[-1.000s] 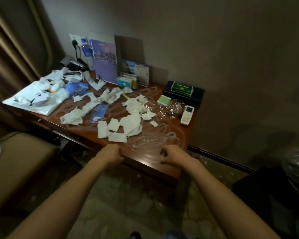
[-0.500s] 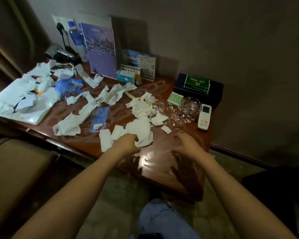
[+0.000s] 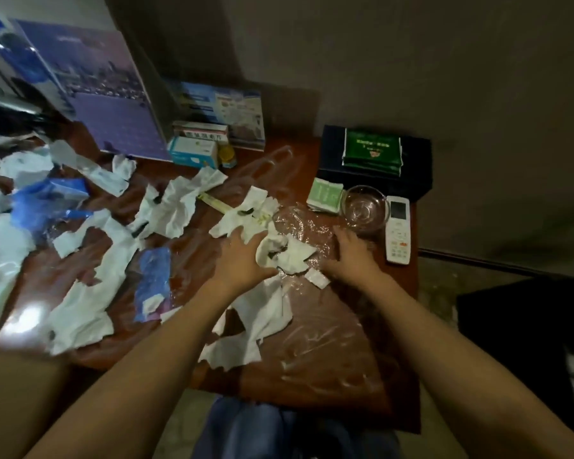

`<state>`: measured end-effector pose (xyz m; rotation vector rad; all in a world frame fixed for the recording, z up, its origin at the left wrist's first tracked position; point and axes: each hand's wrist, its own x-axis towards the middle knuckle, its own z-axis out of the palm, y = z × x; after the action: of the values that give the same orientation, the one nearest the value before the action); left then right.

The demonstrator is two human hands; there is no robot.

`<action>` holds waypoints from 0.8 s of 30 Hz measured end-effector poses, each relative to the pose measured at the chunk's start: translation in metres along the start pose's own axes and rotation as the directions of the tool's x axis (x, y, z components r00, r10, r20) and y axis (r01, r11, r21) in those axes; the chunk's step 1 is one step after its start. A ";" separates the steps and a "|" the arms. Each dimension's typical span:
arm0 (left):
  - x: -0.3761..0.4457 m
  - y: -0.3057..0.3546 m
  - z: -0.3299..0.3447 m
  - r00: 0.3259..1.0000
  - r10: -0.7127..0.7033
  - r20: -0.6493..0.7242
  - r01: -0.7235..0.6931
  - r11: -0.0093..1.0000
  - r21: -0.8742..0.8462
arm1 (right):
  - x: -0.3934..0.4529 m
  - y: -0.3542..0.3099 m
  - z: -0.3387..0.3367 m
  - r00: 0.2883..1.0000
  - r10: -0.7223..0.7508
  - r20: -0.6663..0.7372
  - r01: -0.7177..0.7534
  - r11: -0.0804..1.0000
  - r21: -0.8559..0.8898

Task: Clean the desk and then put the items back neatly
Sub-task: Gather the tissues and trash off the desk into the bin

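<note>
Both hands have pushed farther across the bench (image 3: 328, 369) since half a second ago, leaving its near edge for the litter at the middle. The left hand (image 3: 237, 260) lies with fingers spread and nearly straight over a crumpled white tissue (image 3: 287, 256), its thumb against the tissue's lower edge. The right hand (image 3: 348, 256) rests palm down, fingers straight, on a sheet of clear plastic wrap (image 3: 299, 223) just right of that tissue, gripping nothing.

Torn white tissue scraps (image 3: 176, 203) are strewn over the reddish-brown bench from the left edge to the centre, with more lying under the left forearm. A blue plastic packet (image 3: 151, 279) lies flat among them, and a crumpled blue bag (image 3: 43, 200) sits farther left.

Just beyond the right hand stands a glass bowl (image 3: 365, 207), with a white remote control (image 3: 398, 230) beside it on the right and a small green-and-white packet (image 3: 325, 195) on its left. Behind these, a dark box (image 3: 418, 160) carries a stack of green packets (image 3: 371, 150). A purple calendar (image 3: 110, 101) leans at the back left, with a blue-and-white leaflet (image 3: 226, 111) and two small medicine boxes (image 3: 196, 144) in front of the wall. The person's blue trousers (image 3: 272, 432) show below the bench edge.
</note>
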<state>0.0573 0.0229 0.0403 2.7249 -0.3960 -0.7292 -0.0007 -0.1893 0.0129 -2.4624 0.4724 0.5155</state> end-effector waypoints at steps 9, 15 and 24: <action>0.065 0.012 0.019 0.978 0.147 0.148 -0.138 0.988 -0.069 | 0.028 -0.007 0.036 0.971 0.221 -0.094 -0.228 0.971 -0.074; 0.073 0.025 0.039 0.979 0.122 0.164 -0.147 0.978 0.148 | 0.034 -0.002 0.051 0.943 0.292 -0.159 -0.263 0.947 0.182; 0.091 0.018 0.049 0.951 0.252 0.178 -0.229 0.964 -0.138 | 0.037 -0.005 0.052 0.880 0.442 -0.173 -0.276 0.773 0.571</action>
<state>0.1041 -0.0347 -0.0341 2.4478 -0.6947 -0.9206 0.0200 -0.1626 -0.0409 -1.9041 1.0811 0.1167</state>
